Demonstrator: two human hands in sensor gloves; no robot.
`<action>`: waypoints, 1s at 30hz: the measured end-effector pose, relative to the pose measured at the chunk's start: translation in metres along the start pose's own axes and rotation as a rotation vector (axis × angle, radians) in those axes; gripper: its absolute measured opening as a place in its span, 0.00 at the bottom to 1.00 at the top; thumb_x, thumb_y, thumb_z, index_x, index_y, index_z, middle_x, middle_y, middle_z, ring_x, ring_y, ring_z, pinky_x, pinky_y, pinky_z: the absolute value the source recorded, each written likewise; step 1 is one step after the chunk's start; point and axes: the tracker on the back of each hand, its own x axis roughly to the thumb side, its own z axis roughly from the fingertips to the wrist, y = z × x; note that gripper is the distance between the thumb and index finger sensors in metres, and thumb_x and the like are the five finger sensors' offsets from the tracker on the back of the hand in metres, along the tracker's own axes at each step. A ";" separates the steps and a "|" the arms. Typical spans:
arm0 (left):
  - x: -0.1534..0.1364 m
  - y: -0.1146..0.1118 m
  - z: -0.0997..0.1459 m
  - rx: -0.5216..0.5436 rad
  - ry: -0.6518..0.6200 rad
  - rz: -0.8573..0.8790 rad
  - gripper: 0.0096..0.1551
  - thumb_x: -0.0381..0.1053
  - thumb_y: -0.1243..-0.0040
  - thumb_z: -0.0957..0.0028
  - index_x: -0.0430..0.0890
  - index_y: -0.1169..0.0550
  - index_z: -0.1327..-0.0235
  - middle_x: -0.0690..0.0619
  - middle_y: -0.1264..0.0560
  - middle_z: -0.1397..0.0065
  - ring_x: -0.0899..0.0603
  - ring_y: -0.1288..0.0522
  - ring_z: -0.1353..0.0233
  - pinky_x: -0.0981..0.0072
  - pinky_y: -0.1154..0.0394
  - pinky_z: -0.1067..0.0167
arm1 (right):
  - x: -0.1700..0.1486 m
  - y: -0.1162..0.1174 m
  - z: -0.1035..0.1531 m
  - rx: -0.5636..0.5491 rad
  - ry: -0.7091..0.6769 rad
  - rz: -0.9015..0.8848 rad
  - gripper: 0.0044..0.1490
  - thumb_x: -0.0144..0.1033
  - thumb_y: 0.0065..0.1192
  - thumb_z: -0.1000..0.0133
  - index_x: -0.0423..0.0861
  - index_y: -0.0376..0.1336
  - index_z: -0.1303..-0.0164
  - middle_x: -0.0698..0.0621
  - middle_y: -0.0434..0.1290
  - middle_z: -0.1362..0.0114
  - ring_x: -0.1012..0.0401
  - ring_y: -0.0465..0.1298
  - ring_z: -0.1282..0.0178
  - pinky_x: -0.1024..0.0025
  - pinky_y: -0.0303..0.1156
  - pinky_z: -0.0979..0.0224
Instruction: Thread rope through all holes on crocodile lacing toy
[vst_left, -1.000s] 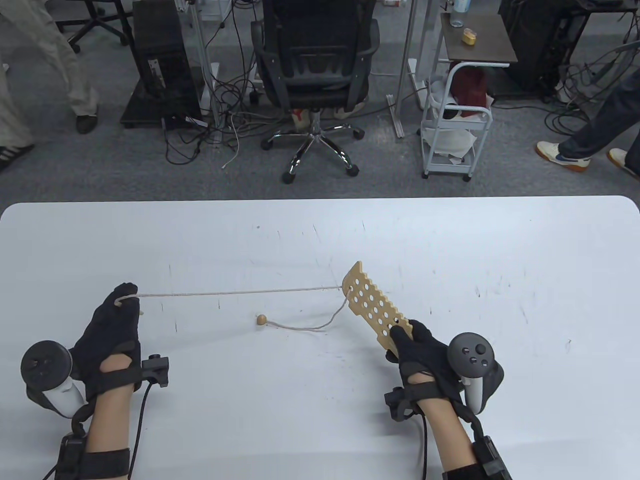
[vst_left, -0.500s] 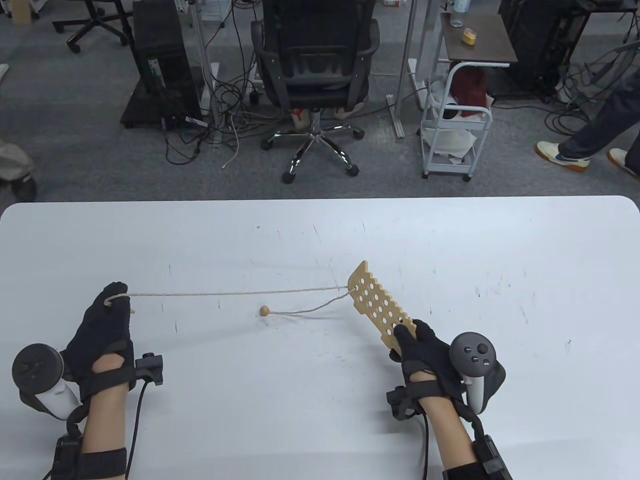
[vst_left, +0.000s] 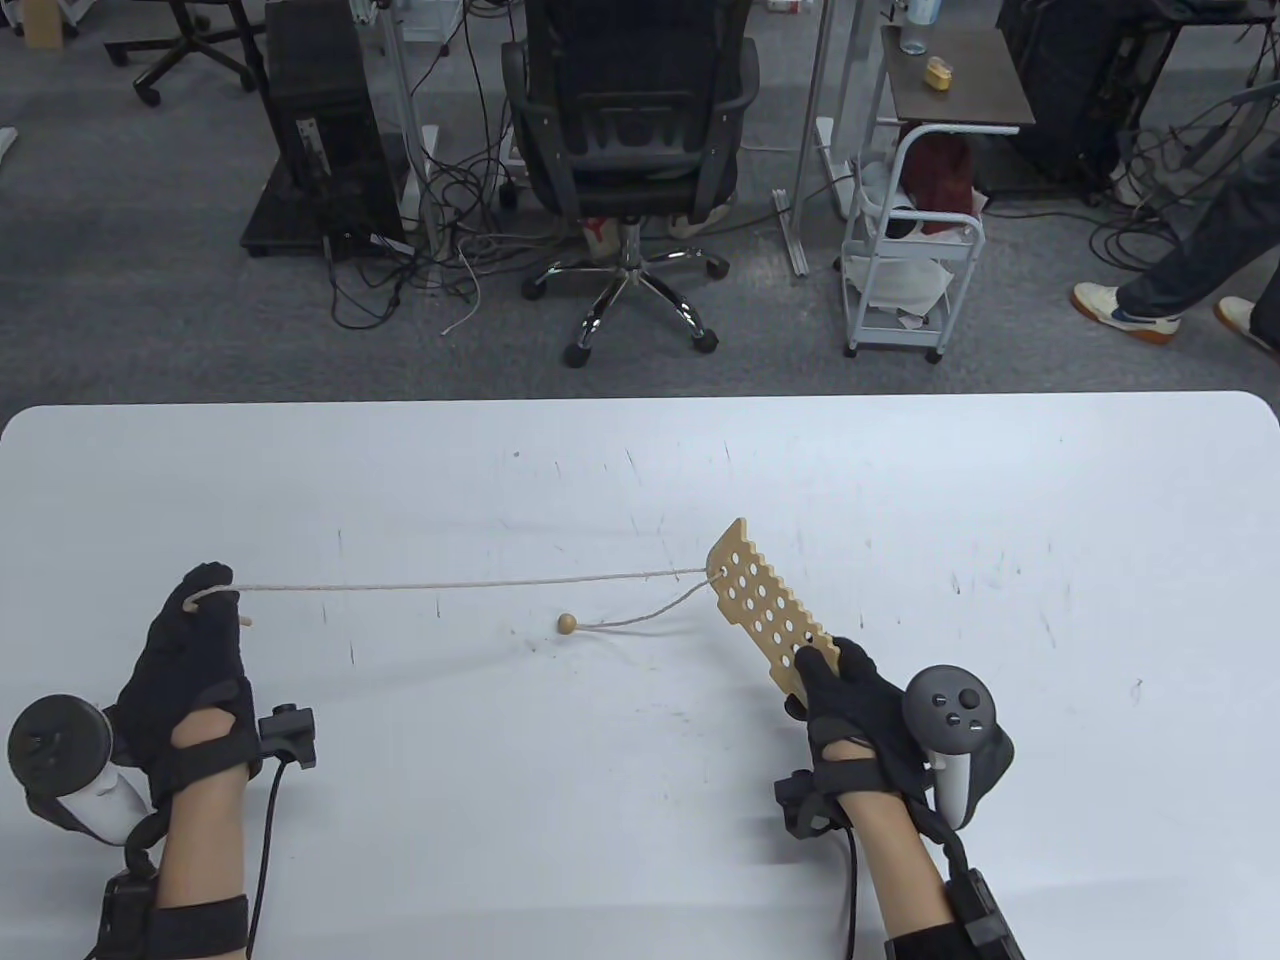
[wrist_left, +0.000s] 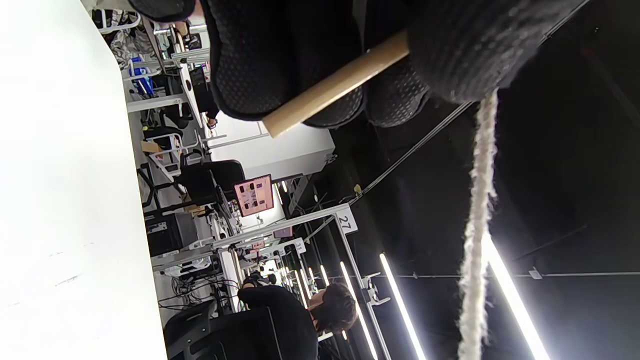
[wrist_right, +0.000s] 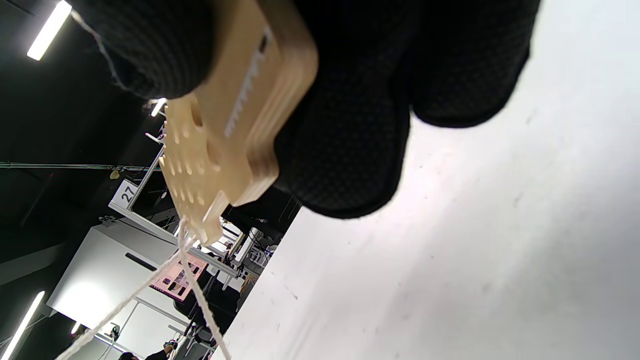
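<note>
Both gloved hands hold the lacing set above the table's near half, rope stretched between them.

The right hand (vst_left: 850, 700) grips the near end of the crocodile board (vst_left: 770, 605), which juts away toward the table's middle. The rope (vst_left: 480, 583) runs taut from a hole at the board's far end to the left hand (vst_left: 195, 660), whose fingers pinch its wooden needle (wrist_left: 335, 85). The bead end (vst_left: 567, 623) lies on the table (vst_left: 640, 460) between the hands.

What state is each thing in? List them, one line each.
Crocodile lacing board: held off the table, tilted, rope through one hole near its far end.
Rope: taut between board and left hand; slack tail on the table.
Bead: resting on the table at the tail's end.
Wooden needle: pinched in the left hand.
Left hand: grips needle and rope.
Right hand: grips the board's near end.
</note>
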 end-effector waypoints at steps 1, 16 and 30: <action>0.000 0.000 0.000 0.003 -0.001 -0.001 0.26 0.65 0.34 0.53 0.64 0.17 0.40 0.58 0.20 0.36 0.44 0.22 0.33 0.41 0.40 0.23 | 0.000 0.000 0.000 -0.002 0.001 0.001 0.28 0.49 0.64 0.49 0.47 0.69 0.42 0.48 0.85 0.49 0.54 0.88 0.58 0.51 0.78 0.46; 0.002 -0.002 -0.002 -0.056 -0.028 0.033 0.30 0.64 0.41 0.48 0.56 0.23 0.33 0.56 0.24 0.33 0.43 0.26 0.31 0.40 0.43 0.23 | -0.004 -0.002 0.000 -0.011 0.021 -0.034 0.29 0.48 0.64 0.49 0.46 0.69 0.41 0.47 0.84 0.48 0.53 0.88 0.57 0.51 0.78 0.46; 0.009 -0.030 0.003 -0.172 -0.116 -0.099 0.31 0.59 0.32 0.55 0.51 0.18 0.38 0.57 0.10 0.54 0.45 0.12 0.50 0.42 0.33 0.27 | 0.002 0.006 0.002 0.048 -0.026 -0.033 0.29 0.48 0.64 0.49 0.45 0.69 0.42 0.47 0.85 0.49 0.54 0.89 0.58 0.52 0.79 0.47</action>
